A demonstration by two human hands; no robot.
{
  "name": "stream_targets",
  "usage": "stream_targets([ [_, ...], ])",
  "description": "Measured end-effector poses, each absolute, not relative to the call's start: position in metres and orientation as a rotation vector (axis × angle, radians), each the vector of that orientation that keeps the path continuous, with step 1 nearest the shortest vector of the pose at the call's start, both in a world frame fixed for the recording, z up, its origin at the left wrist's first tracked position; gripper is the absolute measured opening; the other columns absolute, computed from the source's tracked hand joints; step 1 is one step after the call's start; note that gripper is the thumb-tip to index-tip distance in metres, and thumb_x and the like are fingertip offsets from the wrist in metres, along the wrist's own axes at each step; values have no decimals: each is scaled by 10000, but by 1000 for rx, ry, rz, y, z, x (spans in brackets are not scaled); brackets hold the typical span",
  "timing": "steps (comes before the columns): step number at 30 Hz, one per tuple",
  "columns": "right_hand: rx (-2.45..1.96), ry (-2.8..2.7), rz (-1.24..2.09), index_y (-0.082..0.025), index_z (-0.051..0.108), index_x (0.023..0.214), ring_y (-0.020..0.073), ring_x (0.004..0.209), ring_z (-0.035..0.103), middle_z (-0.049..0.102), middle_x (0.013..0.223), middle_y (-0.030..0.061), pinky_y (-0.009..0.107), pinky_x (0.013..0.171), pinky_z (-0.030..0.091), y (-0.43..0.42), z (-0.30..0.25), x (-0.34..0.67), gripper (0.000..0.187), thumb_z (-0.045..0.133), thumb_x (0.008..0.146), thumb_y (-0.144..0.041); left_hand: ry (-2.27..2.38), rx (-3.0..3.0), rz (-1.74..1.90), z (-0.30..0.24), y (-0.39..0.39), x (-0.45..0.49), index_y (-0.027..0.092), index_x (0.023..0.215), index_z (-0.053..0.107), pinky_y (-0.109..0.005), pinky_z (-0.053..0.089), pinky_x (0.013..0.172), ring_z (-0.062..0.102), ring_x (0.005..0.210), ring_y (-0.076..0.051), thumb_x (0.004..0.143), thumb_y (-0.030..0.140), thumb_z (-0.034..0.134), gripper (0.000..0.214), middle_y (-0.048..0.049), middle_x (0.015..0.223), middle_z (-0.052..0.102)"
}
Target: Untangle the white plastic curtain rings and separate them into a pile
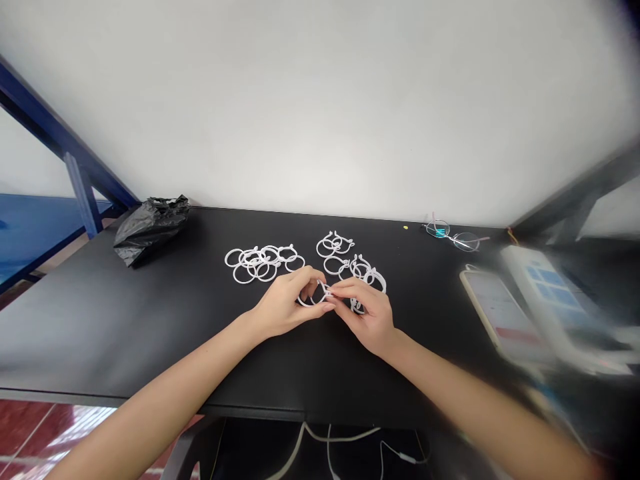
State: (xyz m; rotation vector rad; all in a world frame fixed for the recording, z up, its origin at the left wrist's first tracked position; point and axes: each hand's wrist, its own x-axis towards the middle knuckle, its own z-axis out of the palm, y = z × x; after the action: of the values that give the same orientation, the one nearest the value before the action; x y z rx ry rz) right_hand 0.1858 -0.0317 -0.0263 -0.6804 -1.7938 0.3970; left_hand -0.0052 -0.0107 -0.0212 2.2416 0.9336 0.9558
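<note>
My left hand (285, 303) is closed around a white plastic curtain ring (305, 303), with thumb and fingers curled about its loop. From the other side, my right hand (367, 313) pinches the same ring near its small clasp, so the fingertips of both hands nearly meet. Whether a second ring is caught there I cannot tell. Just beyond my right hand lies a loose group of similar rings (336, 265), some partly hidden by its fingers. Another overlapping pile of white rings (244, 281) lies beyond my left hand on the black table (200, 300).
A crumpled black plastic bag (150, 227) sits at the back left. Eyeglasses (466, 248) rest at the back right, near a phone (500, 313) and a blurred white box-like object (545, 293). A pale wall rises behind the table; cables (300, 447) hang below its front edge.
</note>
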Motion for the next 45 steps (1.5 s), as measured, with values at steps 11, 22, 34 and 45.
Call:
stream_targets([
  [11, -723, -1807, 402, -217, 697, 982, 159, 693, 692, 729, 851, 49, 292, 623, 601, -31, -27, 187, 149, 643, 875, -127, 958, 2226, 934, -21, -12, -6, 200, 1052, 535, -234, 462, 604, 534, 639, -117, 864, 467, 639, 343, 20, 737, 558],
  [22, -698, -1797, 395, -222, 704, 985, 168, 702, 702, 742, 829, 43, 298, 630, 599, -32, -27, 185, 177, 647, 864, -105, 938, 2235, 928, -23, -10, -7, 200, 970, 530, -232, 456, 600, 534, 640, -116, 863, 496, 626, 329, 15, 746, 551],
  [34, -621, -1836, 468, -243, 735, 987, 156, 707, 721, 764, 844, 33, 268, 612, 599, -29, -24, 192, 200, 631, 876, -112, 932, 2220, 860, -18, -11, -4, 199, 935, 513, -224, 411, 585, 464, 608, -106, 920, 444, 561, 250, 48, 678, 451],
  [45, -749, -1838, 413, -208, 714, 1003, 147, 675, 685, 736, 833, 51, 288, 624, 605, -27, -28, 189, 183, 649, 857, -118, 1269, 2645, 968, -12, 13, -29, 165, 1039, 629, -358, 446, 764, 550, 848, -222, 894, 462, 618, 331, -88, 936, 587],
])
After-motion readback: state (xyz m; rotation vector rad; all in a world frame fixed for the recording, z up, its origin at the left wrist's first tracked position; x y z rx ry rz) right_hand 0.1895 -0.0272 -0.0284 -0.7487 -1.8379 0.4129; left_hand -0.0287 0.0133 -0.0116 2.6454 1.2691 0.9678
